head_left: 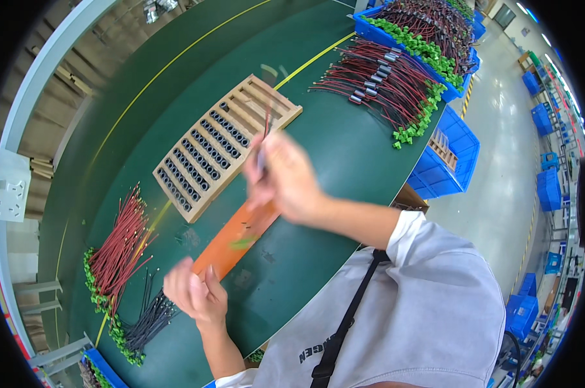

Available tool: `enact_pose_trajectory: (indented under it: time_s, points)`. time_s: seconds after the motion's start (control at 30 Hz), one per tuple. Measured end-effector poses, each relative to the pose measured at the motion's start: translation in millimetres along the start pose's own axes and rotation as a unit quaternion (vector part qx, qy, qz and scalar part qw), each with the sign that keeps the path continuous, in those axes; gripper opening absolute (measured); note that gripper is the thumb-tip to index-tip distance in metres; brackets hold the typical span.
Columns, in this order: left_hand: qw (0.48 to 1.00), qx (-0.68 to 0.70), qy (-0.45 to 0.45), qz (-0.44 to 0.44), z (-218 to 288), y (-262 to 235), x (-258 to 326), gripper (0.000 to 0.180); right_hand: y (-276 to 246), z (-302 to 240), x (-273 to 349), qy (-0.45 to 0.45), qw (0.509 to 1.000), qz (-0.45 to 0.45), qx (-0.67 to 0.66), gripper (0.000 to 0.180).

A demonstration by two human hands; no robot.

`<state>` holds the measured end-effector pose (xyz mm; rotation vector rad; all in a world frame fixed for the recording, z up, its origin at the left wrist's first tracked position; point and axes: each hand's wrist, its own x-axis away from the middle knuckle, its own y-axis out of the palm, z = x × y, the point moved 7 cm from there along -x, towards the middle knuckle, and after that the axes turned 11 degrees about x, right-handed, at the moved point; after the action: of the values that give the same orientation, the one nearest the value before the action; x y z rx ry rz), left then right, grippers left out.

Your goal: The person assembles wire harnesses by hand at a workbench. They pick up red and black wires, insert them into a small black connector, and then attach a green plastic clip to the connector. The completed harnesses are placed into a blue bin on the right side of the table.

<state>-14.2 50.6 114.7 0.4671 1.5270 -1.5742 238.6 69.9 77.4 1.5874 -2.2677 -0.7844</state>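
Note:
My right hand point(285, 178) is closed on a cable, blurred by motion, over the far end of an orange strip point(224, 249). Thin dark red wire point(267, 119) sticks up from its fingers, and a dark sleeve point(261, 158) shows between them. A smeared green connector point(244, 243) hangs below it above the strip. At the strip's near end my left hand point(197, 294) has its thumb apart from bent fingers, with nothing visible in them. Beside it lies a bundle of black wires point(151, 321). Past the right hand sits a wooden slotted tray point(199, 210) with rows of black cylinders point(206, 158).
Red wires with green connectors point(120, 242) are piled at the left. Finished-looking cables with grey cylinders point(376, 81) lie far right, before a full blue bin point(405, 48). Another blue bin point(428, 171) stands off the green table's point(344, 174) right edge.

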Motion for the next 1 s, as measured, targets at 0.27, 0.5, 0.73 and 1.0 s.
enact_pose_trajectory:
  time_s: [0.27,0.5,0.73,1.0]
  points:
    - [0.990,0.077,0.017,-0.121,12,56,13,0.029,-127,-265,-44,-0.038,0.750,0.112,0.651,0.062]
    - [0.981,0.131,-0.031,-0.140,0,75,14,0.029,-310,-325,-107,-0.053,0.445,0.116,0.886,0.032]
    - [0.979,0.136,-0.044,-0.148,-2,76,15,0.024,-382,-287,-98,0.007,0.397,0.102,0.912,0.040]
    - [0.976,0.154,-0.057,-0.143,-4,76,16,0.025,-387,-294,-67,0.061,0.223,0.179,0.956,0.027]
